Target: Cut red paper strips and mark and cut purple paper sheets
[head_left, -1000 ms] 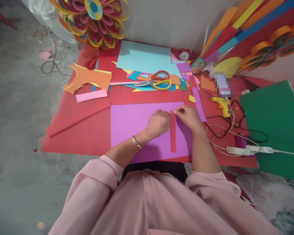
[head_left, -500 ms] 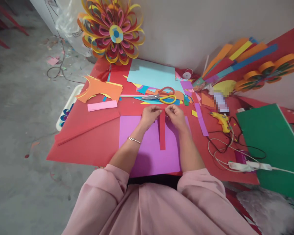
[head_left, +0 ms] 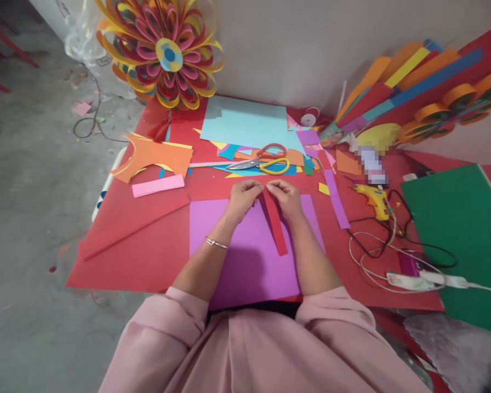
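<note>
A red paper strip (head_left: 276, 226) hangs between my hands, its far end pinched in the fingertips of both. My left hand (head_left: 244, 199) is closed on the strip's top from the left, and my right hand (head_left: 285, 196) is closed on it from the right. The fingertips almost meet, and they hide the very end of the strip. Beneath lies a purple paper sheet (head_left: 237, 267), which my forearms partly cover. Just beyond my fingers, scissors (head_left: 259, 164) with one red and one yellow handle rest on paper scraps.
Orange cut paper (head_left: 163, 158) and a pink strip (head_left: 159, 185) lie to the left. A yellow glue gun (head_left: 372, 199), tangled cables and a white power strip (head_left: 417, 280) sit at the right, beside a green board (head_left: 458, 245). A paper flower (head_left: 167, 54) leans on the wall.
The red strip's lower end has swung to the right, so it now slants. Both hands still pinch its top. The view has shifted slightly.
</note>
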A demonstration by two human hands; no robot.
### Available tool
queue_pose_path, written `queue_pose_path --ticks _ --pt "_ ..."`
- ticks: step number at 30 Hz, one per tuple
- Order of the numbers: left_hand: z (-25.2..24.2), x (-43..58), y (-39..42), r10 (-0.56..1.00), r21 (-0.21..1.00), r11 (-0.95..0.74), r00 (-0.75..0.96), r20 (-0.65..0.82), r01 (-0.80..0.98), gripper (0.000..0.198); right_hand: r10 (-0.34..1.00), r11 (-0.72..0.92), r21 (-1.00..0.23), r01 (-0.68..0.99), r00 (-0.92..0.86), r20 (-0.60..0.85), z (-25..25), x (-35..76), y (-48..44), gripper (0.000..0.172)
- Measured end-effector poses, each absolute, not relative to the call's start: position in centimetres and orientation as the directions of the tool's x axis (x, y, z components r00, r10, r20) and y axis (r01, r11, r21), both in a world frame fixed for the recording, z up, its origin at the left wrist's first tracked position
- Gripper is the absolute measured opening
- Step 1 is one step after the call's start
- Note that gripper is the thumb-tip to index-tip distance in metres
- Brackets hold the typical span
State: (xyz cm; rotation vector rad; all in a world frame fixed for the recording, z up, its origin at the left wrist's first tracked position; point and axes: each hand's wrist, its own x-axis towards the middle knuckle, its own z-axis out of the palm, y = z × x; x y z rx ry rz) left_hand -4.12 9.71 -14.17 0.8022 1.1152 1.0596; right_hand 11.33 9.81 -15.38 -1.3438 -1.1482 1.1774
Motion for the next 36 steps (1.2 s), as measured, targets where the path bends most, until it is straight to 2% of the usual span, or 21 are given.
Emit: queue_pose_path --ticks 9,14,19,24,33,36 --pt "-14.06 -4.11 9.60 0.948 0.912 0.318 0.070 -0.310 -0.259 0.018 0.998 -0.059 -0.995 0.075 0.027 -0.057 -15.55 11.38 9.65 0.024" --pt "-13.79 -4.13 9.68 0.944 0.908 0.330 0.070 -0.323 -0.259 0.012 0.998 -0.051 -0.996 0.069 0.045 -0.048 -15.81 11.64 9.61 0.019" --pt "-14.06 -3.98 9.77 0.945 0.915 0.327 0.068 -0.320 -0.238 0.028 0.997 -0.061 -0.993 0.098 0.050 -0.056 -15.94 11.64 9.65 0.020" --pt "-14.45 -3.96 9.90 0.952 0.927 0.306 0.058 -0.301 -0.215 0.019 0.998 -0.058 -0.993 0.099 0.036 -0.055 -15.54 11.55 9.51 0.023" --pt "-13.84 -4.19 10.05 0.918 0.898 0.396 0.081 -0.387 -0.193 0.038 0.997 -0.053 -0.991 0.123 0.065 -0.046 -15.23 11.40 9.79 0.022" --pt "-13.92 -4.23 9.95 0.935 0.906 0.354 0.091 -0.342 -0.232 0.032 0.997 -0.058 -0.989 0.133 0.063 -0.050 -15.50 11.46 9.82 0.021"
